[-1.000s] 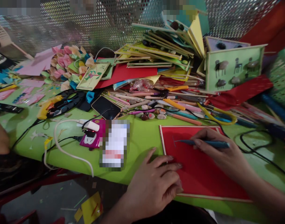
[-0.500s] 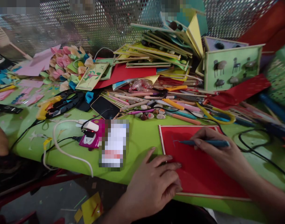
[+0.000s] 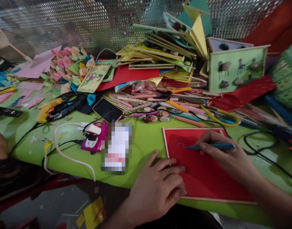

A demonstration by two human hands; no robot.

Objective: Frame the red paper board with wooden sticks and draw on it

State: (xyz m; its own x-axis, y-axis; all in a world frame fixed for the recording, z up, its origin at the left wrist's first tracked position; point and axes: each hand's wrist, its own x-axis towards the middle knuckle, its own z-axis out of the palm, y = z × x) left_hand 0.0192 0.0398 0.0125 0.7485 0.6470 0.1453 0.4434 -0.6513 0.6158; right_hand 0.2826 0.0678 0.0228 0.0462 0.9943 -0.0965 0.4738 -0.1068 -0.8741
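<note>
A red card (image 3: 208, 183) edged with pale thin sticks lies on the green table. My right hand (image 3: 221, 154) is closed around a blue pen (image 3: 217, 146), whose tip touches the card's upper left part. Faint thin lines (image 3: 180, 144) show on the red surface beside the tip. My left hand (image 3: 162, 181) rests with fingers spread over the card's left edge, its fingertips on the red surface, holding nothing. Left of that hand lies a phone (image 3: 117, 148) with a lit, blurred screen.
A magenta power strip (image 3: 92, 143) with a white cable (image 3: 64, 156) sits left of the phone. Pens, sticks and painted pebbles (image 3: 164, 119) spread behind the card. Farther back are stacked framed cards (image 3: 157, 51) and a green basket (image 3: 286, 76). A black cord (image 3: 267, 152) loops at right.
The pen tip has shifted slightly right and down, and the drawn line on the red card is longer. My left hand stays in place.
</note>
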